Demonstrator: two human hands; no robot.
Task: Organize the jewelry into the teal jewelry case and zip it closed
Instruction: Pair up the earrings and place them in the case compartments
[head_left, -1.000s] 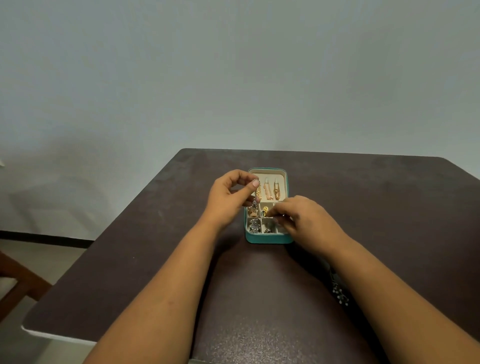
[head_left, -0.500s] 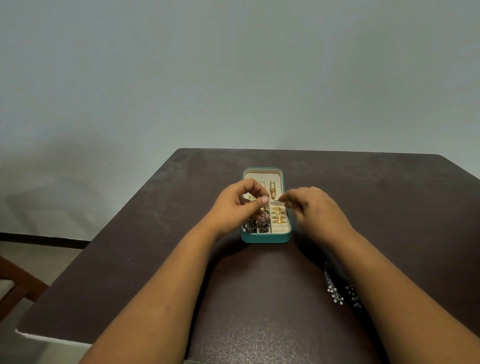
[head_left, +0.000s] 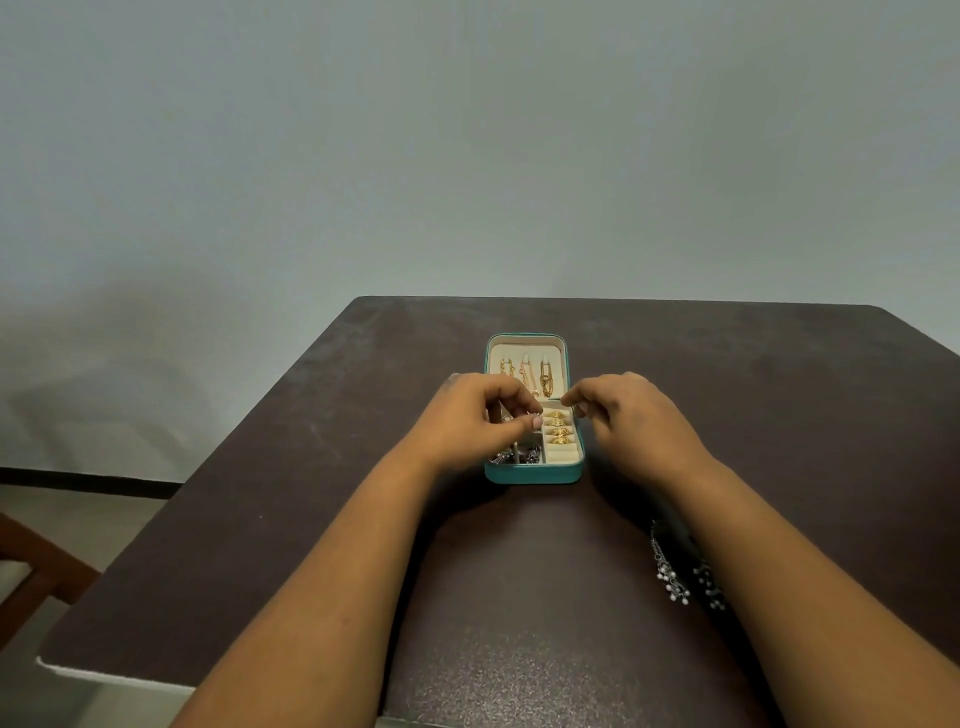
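In the teal jewelry case (head_left: 535, 473), four gold rings (head_left: 558, 428).

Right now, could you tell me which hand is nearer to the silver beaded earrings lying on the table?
The right. The silver beaded earrings lie beside the right forearm, behind the right hand at the teal case. The left hand is across the case, farther away.

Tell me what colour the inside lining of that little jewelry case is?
Cream lining inside the teal case; head view.

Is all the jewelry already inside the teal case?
No, silver beaded earrings lie on the table beside the right forearm, outside the open teal case.
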